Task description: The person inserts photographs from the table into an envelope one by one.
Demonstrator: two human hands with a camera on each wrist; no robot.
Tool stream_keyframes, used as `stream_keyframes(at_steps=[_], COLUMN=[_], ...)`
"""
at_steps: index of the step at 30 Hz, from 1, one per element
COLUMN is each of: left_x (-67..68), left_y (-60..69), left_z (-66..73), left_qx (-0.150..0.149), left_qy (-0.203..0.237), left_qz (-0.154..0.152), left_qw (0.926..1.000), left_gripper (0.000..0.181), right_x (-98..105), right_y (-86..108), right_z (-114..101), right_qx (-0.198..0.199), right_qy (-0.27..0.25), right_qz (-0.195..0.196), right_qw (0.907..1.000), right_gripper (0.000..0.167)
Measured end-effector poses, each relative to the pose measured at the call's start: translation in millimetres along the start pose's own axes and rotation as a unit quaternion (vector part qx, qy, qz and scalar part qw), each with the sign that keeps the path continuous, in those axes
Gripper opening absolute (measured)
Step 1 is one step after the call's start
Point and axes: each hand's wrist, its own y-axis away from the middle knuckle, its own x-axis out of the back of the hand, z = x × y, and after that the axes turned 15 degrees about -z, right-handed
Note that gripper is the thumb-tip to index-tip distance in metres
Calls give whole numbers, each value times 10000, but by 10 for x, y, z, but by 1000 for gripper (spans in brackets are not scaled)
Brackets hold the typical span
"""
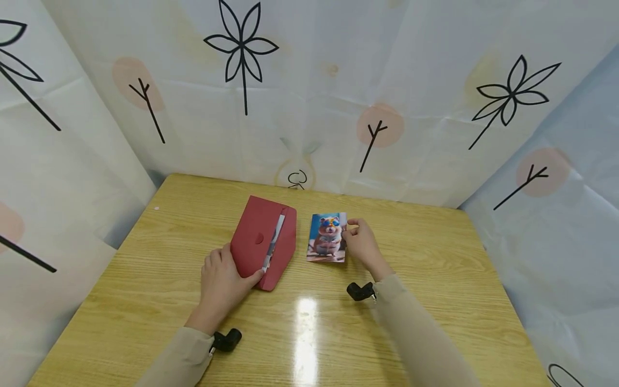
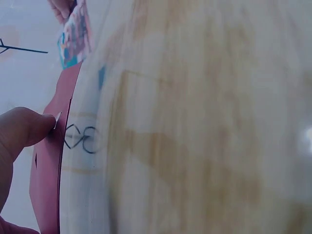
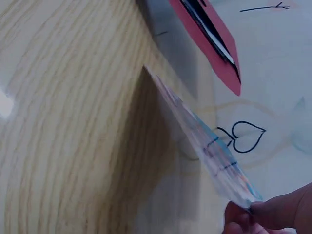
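A red envelope (image 1: 250,236) is left of centre in the head view, its flap side turned right. A printed strip (image 1: 273,243) shows in its long opening. My left hand (image 1: 223,282) grips the envelope by its lower left part, the thumb over the edge of the opening. To the right is a picture card (image 1: 326,237) showing a hamster in sunglasses. The thumb and fingers of my right hand (image 1: 362,244) pinch its right edge. In the right wrist view the card (image 3: 200,141) appears almost edge-on, with its near end between thumb and fingers.
Both hands work over a light wooden table (image 1: 425,258). White curtain cloth (image 1: 309,97) printed with black flowers and pink dots stands behind the table and along both sides. Small black devices are strapped at each wrist. A bright reflection lies on the front of the tabletop.
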Motion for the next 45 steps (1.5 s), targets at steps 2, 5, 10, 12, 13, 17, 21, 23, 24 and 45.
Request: stream_keyframes(at_steps=[2,5,10,12,13,17,21,23,24,45], left_x=[-7,-8,-6,-8,-11,-19,-20,-20,-20,-19], left_y=[-5,-6,-2,-2,-4,-5,0,3,3,14], left_z=[-1,7,24,27,28,29,37,44,48,76], left_qx=[14,8,-28,-38,-41,-47,-20,-4,1,-9], left_qy=[-9,-11,-6,-3,-6,-8,24,39,45,32], left_qz=[-26,-36,-10,-9,-12,-18,-56,-78,-88,-165], left_qw=[10000,10000,10000,10000,10000,10000,10000,10000,10000,9999], left_gripper=[106,106,105,105,105,105,105,105,105,104], right_x=[24,39,26,15,9,-8,-22,-33,-41,-479], right_y=[8,4,-3,1,5,13,19,25,27,14], right_z=[-19,-31,-58,-68,-74,-92,-114,-129,-136,-118], right_qx=[145,320,487,528,552,594,610,617,626,677], right_qy=[-173,-413,-815,-937,-978,-1071,-1097,-1136,-1165,-1077], right_qz=[139,327,515,554,569,572,538,512,498,-53], right_qw=[9996,9981,9942,9927,9920,9908,9906,9903,9900,9919], right_gripper=[39,40,41,41,41,41,41,42,42,41])
